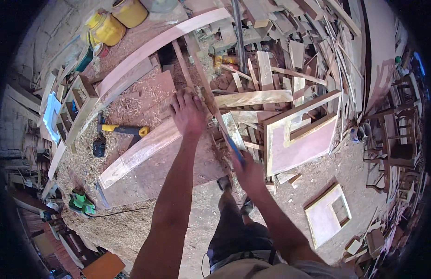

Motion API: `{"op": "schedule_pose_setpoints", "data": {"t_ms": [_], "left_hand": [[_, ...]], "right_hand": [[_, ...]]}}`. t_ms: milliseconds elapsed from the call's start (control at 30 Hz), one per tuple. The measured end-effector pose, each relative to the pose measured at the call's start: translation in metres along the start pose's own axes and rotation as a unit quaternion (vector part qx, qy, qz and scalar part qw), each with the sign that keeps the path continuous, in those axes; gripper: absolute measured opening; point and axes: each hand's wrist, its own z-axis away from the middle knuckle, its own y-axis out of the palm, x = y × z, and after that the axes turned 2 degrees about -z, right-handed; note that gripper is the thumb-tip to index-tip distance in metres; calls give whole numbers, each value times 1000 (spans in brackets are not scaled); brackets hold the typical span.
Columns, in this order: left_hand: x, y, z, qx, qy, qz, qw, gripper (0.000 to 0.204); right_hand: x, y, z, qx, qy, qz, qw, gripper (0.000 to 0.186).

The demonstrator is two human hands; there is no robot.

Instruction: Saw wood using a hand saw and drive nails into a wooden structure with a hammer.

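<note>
My right hand (249,174) is closed around the blue handle of a handsaw (235,148). Its long, narrow blade runs away from me and to the left, across a curved wooden beam (141,149). On top of that beam, beside the blade, my left hand (187,111) lies with its fingers spread and presses down. The beam spans the workbench (178,172) and sticks out to the right past the blade as a pale length of wood (255,98). Where the blade meets the wood is partly hidden by my left hand.
A yellow-and-black hammer-like tool (125,129) lies among shavings on the left. A long curved board (164,32) arcs over the far side. Yellow buckets (106,29) stand far left, a green power tool (81,203) near left. Framed panels (301,139) and scrap wood fill the right.
</note>
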Motion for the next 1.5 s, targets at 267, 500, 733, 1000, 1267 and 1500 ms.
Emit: {"op": "schedule_pose_setpoints", "data": {"t_ms": [267,500,733,1000,1267,1500], "left_hand": [[-6,-7,-1,-21,-2,-2,1000,39],[-1,-2,-1,-33,18,22,999,37],[-5,-10,-1,-48,16,8,999,37],[1,0,-1,-27,12,31,999,37],[-2,-7,-1,-65,29,48,996,36],[1,-2,-1,-56,32,39,997,34]], "right_hand": [[-29,-33,65,30,32,-21,999,47],[-33,2,21,33,16,-20,999,38],[-16,-1,9,-6,-24,-39,999,40],[-35,-7,45,53,42,-3,998,48],[-46,-14,53,19,20,1,1000,44],[-32,-4,42,42,46,13,998,49]]}}
